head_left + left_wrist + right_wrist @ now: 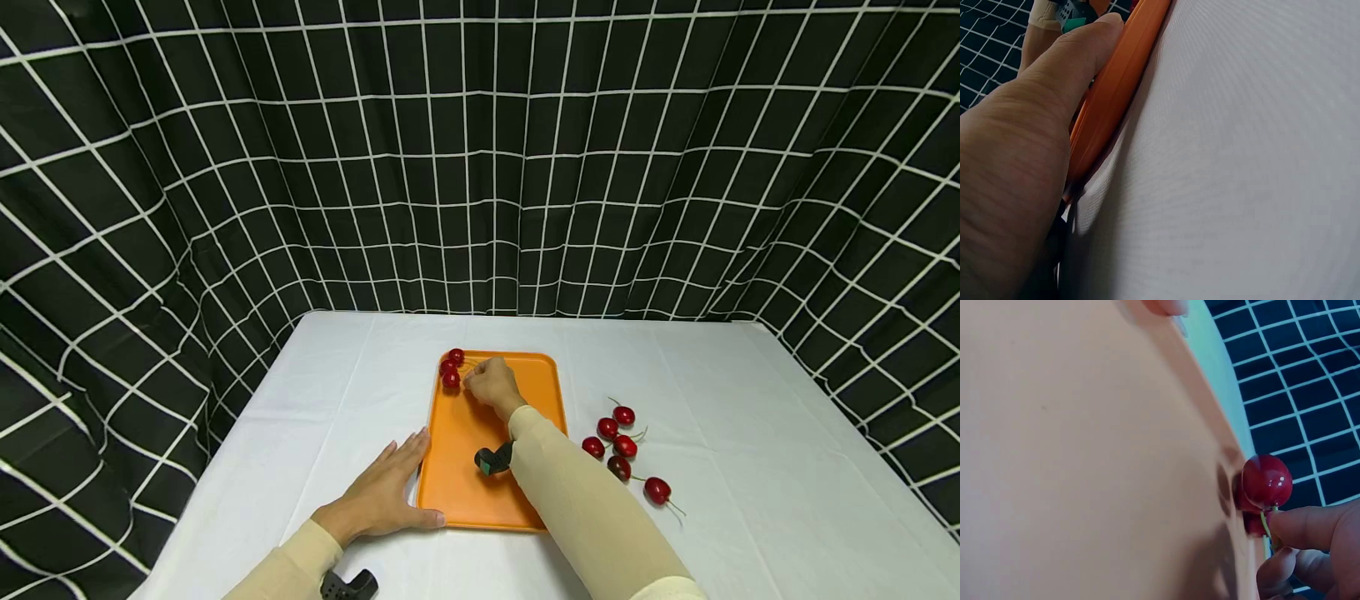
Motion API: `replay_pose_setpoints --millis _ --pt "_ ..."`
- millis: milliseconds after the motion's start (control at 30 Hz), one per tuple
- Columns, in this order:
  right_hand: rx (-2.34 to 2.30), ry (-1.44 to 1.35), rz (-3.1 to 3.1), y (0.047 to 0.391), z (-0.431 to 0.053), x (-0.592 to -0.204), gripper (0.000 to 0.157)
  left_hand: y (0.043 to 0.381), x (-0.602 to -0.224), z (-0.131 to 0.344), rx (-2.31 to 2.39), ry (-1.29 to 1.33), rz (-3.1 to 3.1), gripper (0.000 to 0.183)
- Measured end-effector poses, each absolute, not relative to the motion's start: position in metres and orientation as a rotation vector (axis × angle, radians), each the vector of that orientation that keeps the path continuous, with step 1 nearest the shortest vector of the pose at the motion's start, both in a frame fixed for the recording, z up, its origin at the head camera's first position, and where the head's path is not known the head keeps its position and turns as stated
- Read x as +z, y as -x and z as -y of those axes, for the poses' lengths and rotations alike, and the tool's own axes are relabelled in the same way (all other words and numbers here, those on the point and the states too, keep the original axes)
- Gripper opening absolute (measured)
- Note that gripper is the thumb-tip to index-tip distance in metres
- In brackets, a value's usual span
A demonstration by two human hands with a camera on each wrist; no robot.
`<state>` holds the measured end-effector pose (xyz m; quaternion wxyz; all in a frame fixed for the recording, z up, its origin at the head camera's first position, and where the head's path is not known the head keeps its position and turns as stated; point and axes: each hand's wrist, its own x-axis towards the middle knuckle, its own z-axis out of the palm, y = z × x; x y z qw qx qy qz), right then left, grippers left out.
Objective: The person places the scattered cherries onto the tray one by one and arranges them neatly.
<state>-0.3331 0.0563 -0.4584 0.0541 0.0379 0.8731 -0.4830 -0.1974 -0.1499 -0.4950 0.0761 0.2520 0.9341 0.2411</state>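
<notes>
An orange tray [525, 492] lies on the white-covered table. Three red cherries sit at its far left corner; the nearest one is a glossy cherry [451, 380], large in the right wrist view. My right hand [493, 387] reaches over the tray, and its thumb and finger pinch that cherry's stem [1265, 524]. Whether the fruit touches the tray cannot be told. My left hand [386, 492] rests by the tray's near left side with fingers extended, its fingertips at the left edge and its thumb [1088, 47] against the near corner.
To the right of the tray, several cherries with stems lie on the table, among them a dark cherry [618, 467] and a nearer cherry [657, 491]. A black cloth [480, 167] with white grid lines hangs behind and at both sides of the table.
</notes>
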Motion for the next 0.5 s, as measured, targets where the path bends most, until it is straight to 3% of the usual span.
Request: replay_pose_setpoints --millis 500 --pt "-1.407 -0.143 -2.699 0.3351 -0.0509 -0.4607 0.020 0.1983 -0.4982 0.1505 0.703 -0.756 -2.815 0.123"
